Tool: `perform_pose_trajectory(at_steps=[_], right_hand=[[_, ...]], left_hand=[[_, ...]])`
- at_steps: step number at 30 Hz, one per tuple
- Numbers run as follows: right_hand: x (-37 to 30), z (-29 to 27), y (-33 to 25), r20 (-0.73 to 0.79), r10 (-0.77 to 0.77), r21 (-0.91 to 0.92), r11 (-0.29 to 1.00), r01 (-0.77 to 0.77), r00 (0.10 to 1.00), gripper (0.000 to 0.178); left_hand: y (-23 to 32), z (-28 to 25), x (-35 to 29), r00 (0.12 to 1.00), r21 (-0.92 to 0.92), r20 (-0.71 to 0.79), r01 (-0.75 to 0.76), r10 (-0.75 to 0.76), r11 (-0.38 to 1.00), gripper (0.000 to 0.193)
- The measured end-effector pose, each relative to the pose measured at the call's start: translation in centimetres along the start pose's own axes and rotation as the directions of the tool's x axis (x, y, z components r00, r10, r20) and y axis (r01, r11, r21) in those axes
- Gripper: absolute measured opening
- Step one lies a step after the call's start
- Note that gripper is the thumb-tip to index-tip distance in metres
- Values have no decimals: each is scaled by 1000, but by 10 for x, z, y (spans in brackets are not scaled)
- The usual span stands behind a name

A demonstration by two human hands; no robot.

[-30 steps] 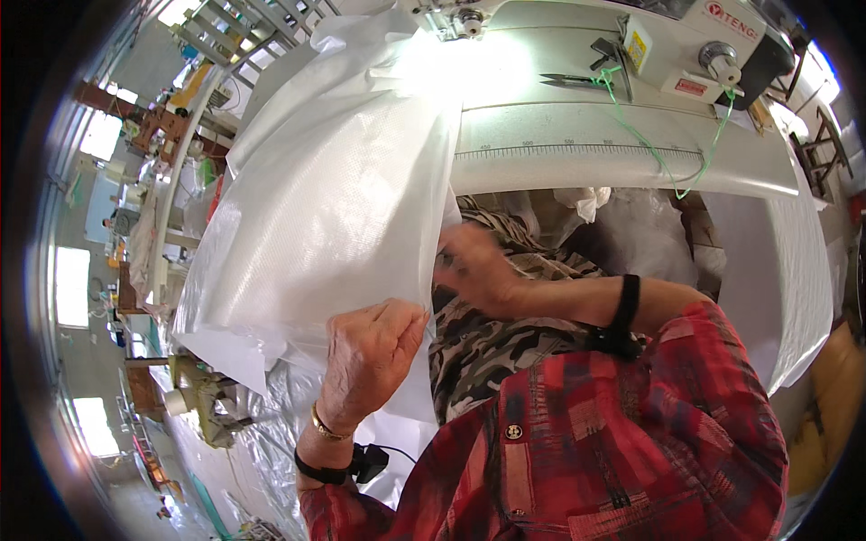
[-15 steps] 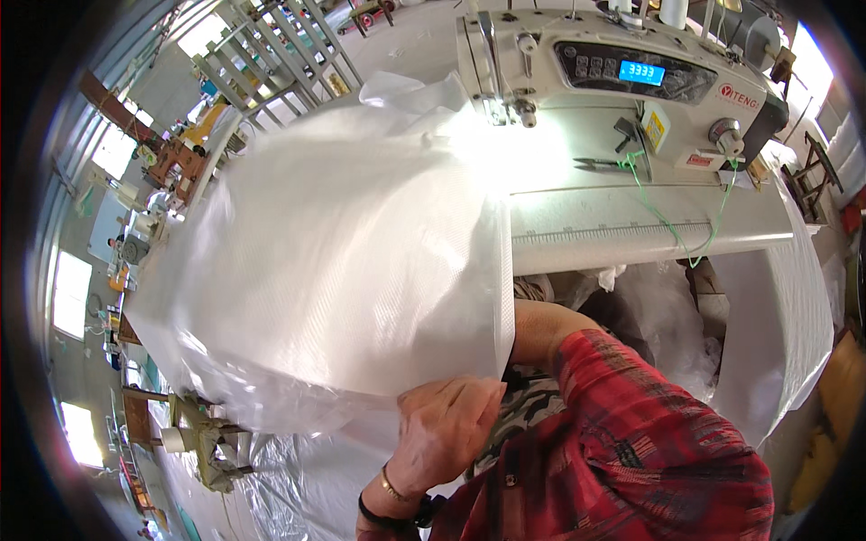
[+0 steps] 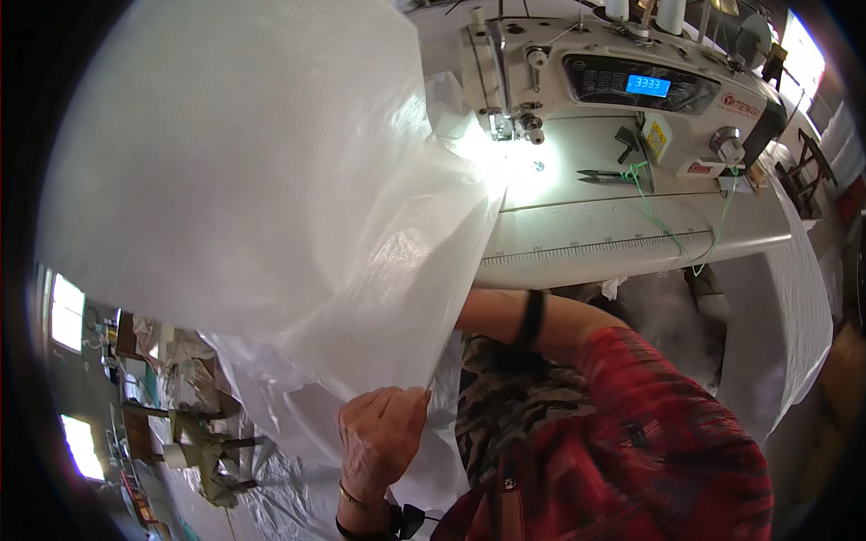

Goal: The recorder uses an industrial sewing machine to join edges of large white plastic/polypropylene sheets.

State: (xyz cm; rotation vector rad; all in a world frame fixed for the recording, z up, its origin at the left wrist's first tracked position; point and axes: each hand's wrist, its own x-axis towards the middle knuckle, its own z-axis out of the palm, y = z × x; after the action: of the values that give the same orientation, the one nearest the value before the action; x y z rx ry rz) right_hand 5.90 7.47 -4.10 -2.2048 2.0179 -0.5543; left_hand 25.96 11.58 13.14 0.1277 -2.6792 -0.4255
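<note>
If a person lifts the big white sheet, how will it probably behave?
The white sheet is probably floppy, since it bends into soft folds above the left hand. It may be slippery, as its surface shows glossy highlights. It seems light for its size, because it looks thin.

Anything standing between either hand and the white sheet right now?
Nothing visible on the left: the left hand grips the near edge of the white sheet directly. The right forearm runs behind the sheet, which hides the right hand, so I can't tell there.
</note>
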Motion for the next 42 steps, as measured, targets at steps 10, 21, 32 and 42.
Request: perform_pose_trajectory(at_steps=[10, 21, 32, 42], right_hand=[[-153, -42, -48, -147, 175, 526, 847, -73, 974, 30], [-171, -86, -29, 392, -104, 220, 975, 16, 914, 24], [-160, -106, -41, -80, -402, 143, 901, 409, 912, 15], [-159, -99, -41, 41, -522, 122, 849, 514, 852, 15]], left_hand=[[2, 62, -42, 998, 4, -64, 14, -14, 1000, 11], [30, 127, -67, 918, -229, -158, 323, -363, 918, 7], [32, 128, -75, 602, -707, 358, 674, -714, 214, 13], [28, 116, -73, 605, -770, 539, 636, -585, -52, 15]])
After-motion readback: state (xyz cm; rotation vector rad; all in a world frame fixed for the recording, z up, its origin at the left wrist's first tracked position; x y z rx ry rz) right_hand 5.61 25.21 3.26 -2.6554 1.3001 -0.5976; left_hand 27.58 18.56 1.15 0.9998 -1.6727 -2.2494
